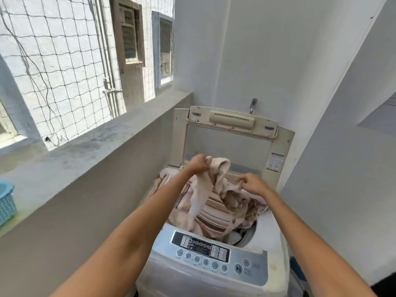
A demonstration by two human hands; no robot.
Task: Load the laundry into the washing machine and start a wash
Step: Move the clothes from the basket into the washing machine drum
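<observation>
Two hands work above the open washing machine point(216, 266). The left hand point(198, 165) is raised and its fingers are closed around a fold of the striped beige cloth point(214, 213), lifting that part above the rest. The right hand point(254, 184) is lower, over the right side of the opening, and pinches another part of the same cloth. The cloth fills the drum opening and spills over its left and right edges. The lid point(233, 133) stands upright at the back. The control panel point(205, 251) with round buttons faces the person. A blue basket point(6, 202) sits on the concrete ledge point(85, 151) at the far left.
</observation>
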